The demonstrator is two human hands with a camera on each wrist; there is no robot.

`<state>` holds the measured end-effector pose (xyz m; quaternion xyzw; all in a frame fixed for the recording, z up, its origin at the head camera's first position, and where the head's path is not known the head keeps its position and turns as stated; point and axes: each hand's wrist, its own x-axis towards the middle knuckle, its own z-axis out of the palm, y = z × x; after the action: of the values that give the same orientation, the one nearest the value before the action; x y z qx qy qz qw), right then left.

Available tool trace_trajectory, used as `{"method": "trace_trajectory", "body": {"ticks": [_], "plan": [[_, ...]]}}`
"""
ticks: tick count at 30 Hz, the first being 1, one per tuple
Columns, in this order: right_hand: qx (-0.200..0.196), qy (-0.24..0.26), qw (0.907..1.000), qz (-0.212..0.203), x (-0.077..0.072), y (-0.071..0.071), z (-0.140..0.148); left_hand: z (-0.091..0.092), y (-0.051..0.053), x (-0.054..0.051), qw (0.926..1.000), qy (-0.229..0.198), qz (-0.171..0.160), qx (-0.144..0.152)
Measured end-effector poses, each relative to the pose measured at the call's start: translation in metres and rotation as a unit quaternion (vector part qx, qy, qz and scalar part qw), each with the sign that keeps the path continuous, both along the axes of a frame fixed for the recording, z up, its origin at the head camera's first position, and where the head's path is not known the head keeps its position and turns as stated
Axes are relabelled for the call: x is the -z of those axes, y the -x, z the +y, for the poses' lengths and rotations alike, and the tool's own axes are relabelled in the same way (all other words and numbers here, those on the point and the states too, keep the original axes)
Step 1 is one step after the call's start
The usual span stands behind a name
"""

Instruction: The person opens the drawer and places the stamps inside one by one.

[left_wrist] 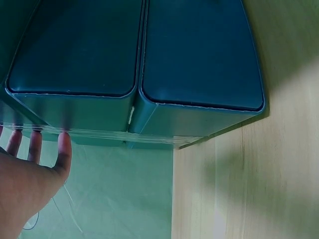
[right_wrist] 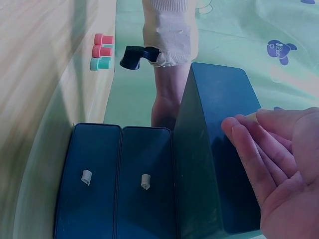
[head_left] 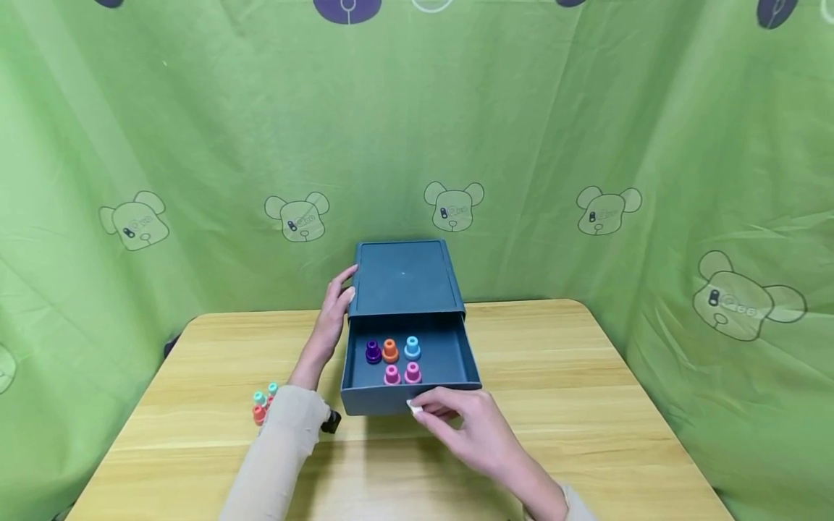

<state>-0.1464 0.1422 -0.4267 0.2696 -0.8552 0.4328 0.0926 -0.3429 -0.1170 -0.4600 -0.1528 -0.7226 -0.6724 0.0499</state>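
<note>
A dark blue drawer cabinet stands on the table with its top drawer pulled out. Small ring-based pegs sit inside: a purple peg, an orange peg, a light blue peg and two pink pegs. My right hand pinches the white pull on the drawer's front; in the right wrist view its fingertips hide the pull. My left hand rests against the cabinet's left side, fingers extended, also seen in the left wrist view.
Several red pegs and teal pegs stand on the table at left, partly behind the left sleeve. Two lower drawers are closed, each with a white pull. A green curtain surrounds the table.
</note>
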Motion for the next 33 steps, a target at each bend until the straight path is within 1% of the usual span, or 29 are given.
{"method": "trace_trajectory", "body": {"ticks": [3,10,17,23,26,31,33], "plan": [[0.002,0.0,1.0,0.001,0.0,0.003,-0.001,0.001,0.0,0.001,1.0,0.001,0.004,-0.004],[0.0,0.007,0.9997,0.023,0.0,0.012,-0.002,0.001,0.0,0.002,0.9999,0.0,0.01,-0.005],[0.012,0.005,0.9999,0.001,0.0,0.024,-0.001,0.0,0.0,0.001,0.9999,-0.006,0.009,-0.002],[0.011,0.007,0.9999,0.0,-0.001,0.036,0.0,0.0,0.002,0.0,0.9999,-0.009,0.004,0.006],[0.014,0.007,0.9998,-0.007,-0.001,0.041,0.0,0.0,-0.001,-0.004,1.0,-0.004,-0.003,0.007],[0.022,0.008,0.9996,-0.015,-0.002,0.05,0.0,0.002,-0.017,-0.022,0.9999,-0.004,-0.005,0.01],[0.023,0.009,0.9996,-0.016,-0.002,0.053,0.0,0.003,-0.021,-0.027,0.9999,-0.006,-0.003,0.012]]}}
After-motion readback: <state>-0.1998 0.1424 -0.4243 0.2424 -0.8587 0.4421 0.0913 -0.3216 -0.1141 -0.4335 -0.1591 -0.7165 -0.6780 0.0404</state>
